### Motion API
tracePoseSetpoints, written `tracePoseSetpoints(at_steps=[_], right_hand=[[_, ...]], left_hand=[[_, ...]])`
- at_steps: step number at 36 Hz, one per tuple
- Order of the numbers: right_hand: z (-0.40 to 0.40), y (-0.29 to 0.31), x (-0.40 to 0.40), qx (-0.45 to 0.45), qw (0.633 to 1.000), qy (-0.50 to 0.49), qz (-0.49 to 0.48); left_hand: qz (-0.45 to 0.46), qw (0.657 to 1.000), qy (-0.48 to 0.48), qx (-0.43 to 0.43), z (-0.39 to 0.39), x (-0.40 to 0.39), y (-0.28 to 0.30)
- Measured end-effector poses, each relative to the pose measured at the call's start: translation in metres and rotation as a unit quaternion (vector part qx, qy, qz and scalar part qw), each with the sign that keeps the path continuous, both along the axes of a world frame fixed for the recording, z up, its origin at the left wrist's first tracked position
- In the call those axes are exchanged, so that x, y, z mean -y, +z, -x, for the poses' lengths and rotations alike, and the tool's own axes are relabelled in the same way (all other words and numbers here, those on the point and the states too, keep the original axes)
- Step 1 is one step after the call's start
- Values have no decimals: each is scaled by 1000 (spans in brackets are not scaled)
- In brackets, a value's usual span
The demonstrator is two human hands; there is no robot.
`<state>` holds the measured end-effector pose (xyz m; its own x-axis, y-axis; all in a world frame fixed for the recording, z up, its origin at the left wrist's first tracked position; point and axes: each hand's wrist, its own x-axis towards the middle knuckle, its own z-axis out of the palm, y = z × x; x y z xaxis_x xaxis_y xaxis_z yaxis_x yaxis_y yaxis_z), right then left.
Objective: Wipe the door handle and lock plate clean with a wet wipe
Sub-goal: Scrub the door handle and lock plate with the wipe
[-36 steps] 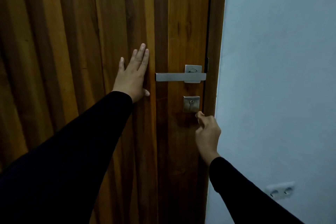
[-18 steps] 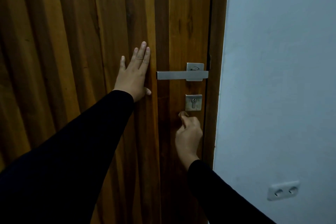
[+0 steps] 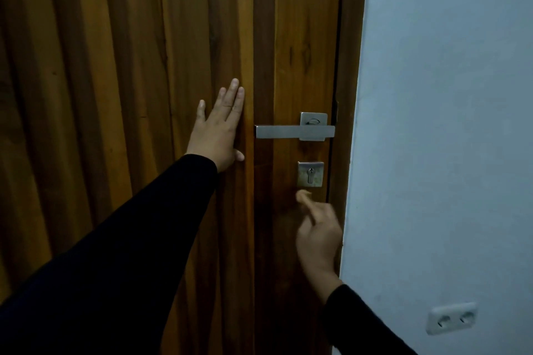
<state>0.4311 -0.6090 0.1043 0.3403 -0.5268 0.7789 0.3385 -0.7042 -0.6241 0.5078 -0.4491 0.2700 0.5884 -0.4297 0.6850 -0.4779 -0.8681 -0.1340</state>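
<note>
Leftmost, the left hand [image 3: 217, 131] lies flat on the door [image 3: 115, 95], fingers straight, near its right edge and just left of the handle [image 3: 294, 132]. That handle is a flat metal lever whose long axis runs level; its free end points left and its pivot sits on a square plate by the door's right edge. Directly below it is the lock plate [image 3: 310, 173], small and square, with an upright keyhole. Both look stiff, smooth and likely slick when wet, so wrapping the lever from its free end seems the best hold. Just under the lock plate the right hand [image 3: 317, 235] is blurred, fingers curled with one tip raised; whether it pinches a wipe I cannot tell, as none shows. Rightmost, the wall [image 3: 447, 124] carries a socket [image 3: 451, 317] low down.
</note>
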Motion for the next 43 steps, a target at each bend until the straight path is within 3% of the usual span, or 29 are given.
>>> tracePoseSetpoints(at_steps=[4, 24, 32, 36, 43], right_hand=[[0, 11, 27, 4, 995, -70, -68], [-25, -2, -25, -80, 980, -23, -179], [-30, -6, -58, -92, 986, 12, -138], [-26, -5, -58, -115, 987, 81, -72], [-11, 31, -42, 15, 999, 33, 27]], left_hand=[[1, 1000, -3, -4, 0, 0, 1], [-4, 1000, 5, 3, 0, 1, 0], [-4, 1000, 5, -1, 2, 1, 1], [-4, 1000, 2, -2, 2, 1, 0], [0, 1000, 0, 4, 1, 0, -1]])
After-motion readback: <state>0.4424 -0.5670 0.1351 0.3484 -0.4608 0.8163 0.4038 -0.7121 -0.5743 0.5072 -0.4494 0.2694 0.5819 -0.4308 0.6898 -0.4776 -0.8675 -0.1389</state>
